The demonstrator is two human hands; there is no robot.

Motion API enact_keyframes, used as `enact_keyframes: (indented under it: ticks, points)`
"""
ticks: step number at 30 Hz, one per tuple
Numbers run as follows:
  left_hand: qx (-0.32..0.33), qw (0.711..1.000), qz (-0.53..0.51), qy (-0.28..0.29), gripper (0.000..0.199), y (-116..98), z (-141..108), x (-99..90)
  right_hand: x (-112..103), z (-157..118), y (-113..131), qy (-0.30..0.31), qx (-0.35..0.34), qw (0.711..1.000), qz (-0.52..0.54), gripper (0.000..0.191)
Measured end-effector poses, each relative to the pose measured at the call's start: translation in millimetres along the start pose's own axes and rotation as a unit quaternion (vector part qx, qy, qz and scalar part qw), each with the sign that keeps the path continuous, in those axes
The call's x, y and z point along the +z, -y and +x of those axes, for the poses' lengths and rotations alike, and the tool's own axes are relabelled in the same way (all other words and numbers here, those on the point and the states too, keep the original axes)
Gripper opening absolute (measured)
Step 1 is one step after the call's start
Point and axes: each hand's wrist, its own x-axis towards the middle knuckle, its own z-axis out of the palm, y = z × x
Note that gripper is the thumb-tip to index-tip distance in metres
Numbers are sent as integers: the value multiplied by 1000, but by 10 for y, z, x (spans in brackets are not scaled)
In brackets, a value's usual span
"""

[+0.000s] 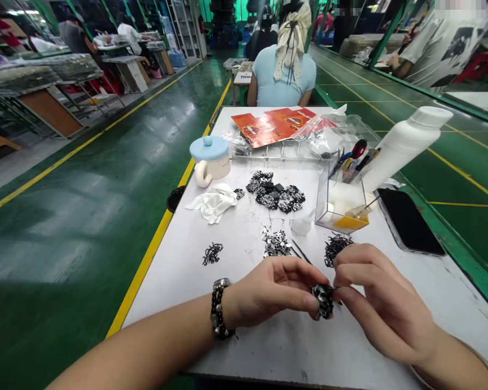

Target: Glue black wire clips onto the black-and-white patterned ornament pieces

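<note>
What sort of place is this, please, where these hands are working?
Probably a factory workshop for hand assembly: a white workbench holds piles of small black-and-silver parts, yellow lines mark the green floor, and a co-worker sits further along.

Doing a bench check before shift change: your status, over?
Left hand and right hand pinching small black-and-silver cluster. Loose black wire-like bits beside right hand.
</note>
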Motion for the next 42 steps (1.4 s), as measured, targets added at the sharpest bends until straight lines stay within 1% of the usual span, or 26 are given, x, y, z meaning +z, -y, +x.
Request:
enact_keyframes:
  ticks: [3,9,12,16,21,29,31,34,37,40,42]
  points:
    - [-9,1000,15,-9,32,1,-5,-16,12,-13,3,-5,5,1000,0,20]
    - [-10,1000,6,-7,29,6,-2,-21,14,-49,1,-3,-27,999,-23,24]
    - [-10,1000,9,-5,29,5,-4,-23,18,-43,-2,-7,-32,999,-32,23]
    - [-15,1000,19,-12,28,-5,-11,-26,9,-24,-13,2,-40,999,-37,26]
    - [-25,999,28,-22,30,-15,-18,-31,-10,3,-17,-7,-27,999,-22,26]
    - [-36,998,43,-5,32,-26,-32,-52,20,14,-10,-22,-34,999,-2,26]
    - [-34,998,44,-5,33,-24,-35,-44,18,7,-12,-17,-49,998,-19,26]
    - [-30,998,51,-14,32,-21,-40,-32,-11,-9,-7,-3,-87,992,-86,25]
    - [-25,997,65,-13,32,-22,-44,-36,-56,-46,2,24,-99,984,-149,21]
    - [-20,997,72,-3,30,-25,-48,-47,-88,-94,0,54,-108,977,-176,19]
    - [-18,997,78,2,30,-24,-51,-53,-93,-108,-7,62,-116,976,-171,22]
